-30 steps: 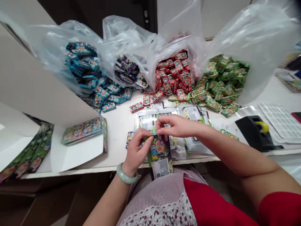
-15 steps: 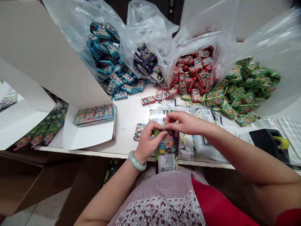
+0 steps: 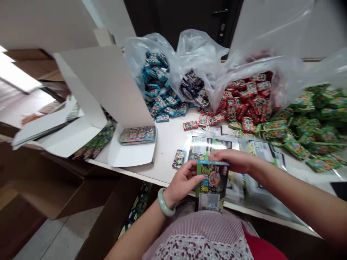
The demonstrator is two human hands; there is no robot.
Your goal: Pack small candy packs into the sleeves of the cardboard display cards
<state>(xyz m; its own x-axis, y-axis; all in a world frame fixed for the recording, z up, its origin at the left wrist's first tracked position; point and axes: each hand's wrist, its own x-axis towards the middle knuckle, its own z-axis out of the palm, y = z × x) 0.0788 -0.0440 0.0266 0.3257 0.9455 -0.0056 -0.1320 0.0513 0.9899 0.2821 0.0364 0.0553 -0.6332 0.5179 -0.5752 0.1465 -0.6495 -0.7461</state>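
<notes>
My left hand (image 3: pixel 182 181) and my right hand (image 3: pixel 235 161) both grip a filled printed pouch (image 3: pixel 211 186) held upright at the table's front edge, above my lap. The left hand's fingers pinch its left side; the right hand is closed over its top edge. A green bangle circles my left wrist. Flat printed pouches (image 3: pixel 208 146) lie on the table just behind the hands. One small purple candy pack (image 3: pixel 179 158) lies to the left of them.
Four clear plastic bags at the back spill small packs: blue (image 3: pixel 158 90), purple (image 3: pixel 193 88), red (image 3: pixel 244 99) and green (image 3: pixel 311 122). An open white carton (image 3: pixel 130 153) at left holds a filled pouch (image 3: pixel 138 134). More cartons and a brown box stand further left.
The view has swung left and down. The pouch is now lifted upright with its top folded over; my hands have shifted from pinching the top edge together to gripping its side and top.
</notes>
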